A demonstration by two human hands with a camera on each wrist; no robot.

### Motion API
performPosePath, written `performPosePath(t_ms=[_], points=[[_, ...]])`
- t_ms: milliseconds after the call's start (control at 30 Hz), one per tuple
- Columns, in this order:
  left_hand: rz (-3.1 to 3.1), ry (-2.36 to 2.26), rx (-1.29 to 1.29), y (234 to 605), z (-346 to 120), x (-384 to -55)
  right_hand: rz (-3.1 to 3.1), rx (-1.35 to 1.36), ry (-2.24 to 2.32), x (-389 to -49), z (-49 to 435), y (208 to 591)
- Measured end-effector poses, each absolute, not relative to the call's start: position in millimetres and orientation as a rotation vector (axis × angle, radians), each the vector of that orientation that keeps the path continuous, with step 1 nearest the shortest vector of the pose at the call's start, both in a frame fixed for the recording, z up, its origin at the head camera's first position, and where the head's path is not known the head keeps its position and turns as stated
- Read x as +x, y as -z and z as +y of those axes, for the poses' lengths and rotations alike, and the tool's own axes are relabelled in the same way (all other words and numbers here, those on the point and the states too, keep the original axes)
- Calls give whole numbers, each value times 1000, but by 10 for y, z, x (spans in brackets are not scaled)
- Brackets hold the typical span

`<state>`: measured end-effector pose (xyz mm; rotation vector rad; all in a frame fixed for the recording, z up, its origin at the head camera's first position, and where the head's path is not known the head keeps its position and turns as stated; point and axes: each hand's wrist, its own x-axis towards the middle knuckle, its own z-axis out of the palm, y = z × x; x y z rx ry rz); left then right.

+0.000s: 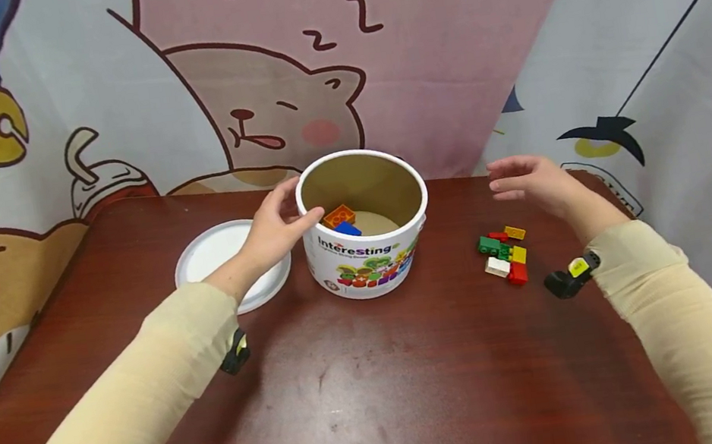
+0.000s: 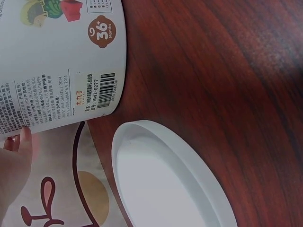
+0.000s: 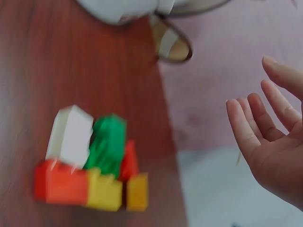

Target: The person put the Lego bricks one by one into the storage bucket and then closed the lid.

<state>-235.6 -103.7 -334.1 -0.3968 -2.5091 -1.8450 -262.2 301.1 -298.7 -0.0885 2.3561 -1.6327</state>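
Observation:
A white bucket point(image 1: 363, 267) printed with colourful pictures stands upright without its lid. My left hand point(image 1: 270, 227) holds its left rim, the thumb lying over the edge and the fingers along the outside. Inside the bucket lie an orange building brick point(image 1: 339, 215) and a blue brick point(image 1: 348, 229). To the right, my right hand point(image 1: 530, 184) hangs in the air with relaxed fingers and nothing in them. Below it on the table sits a cluster of several bricks, among them a white brick point(image 3: 71, 137), a green brick point(image 3: 111, 142), a red brick point(image 3: 61, 182) and a yellow brick point(image 3: 104, 191).
The white round lid point(image 1: 227, 260) lies on the table left of the bucket, beneath my left forearm in the head view. A brown wooden table point(image 1: 369, 404) carries everything. A cartoon-printed curtain point(image 1: 438, 33) hangs right behind its far edge.

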Motion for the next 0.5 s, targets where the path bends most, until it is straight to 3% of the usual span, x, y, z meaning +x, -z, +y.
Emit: performPosePath(t_ms=[500], points=[[-2509, 1848, -394, 3343, -1042, -2372, 2471, 184, 1364, -2569, 3608, 3695]])
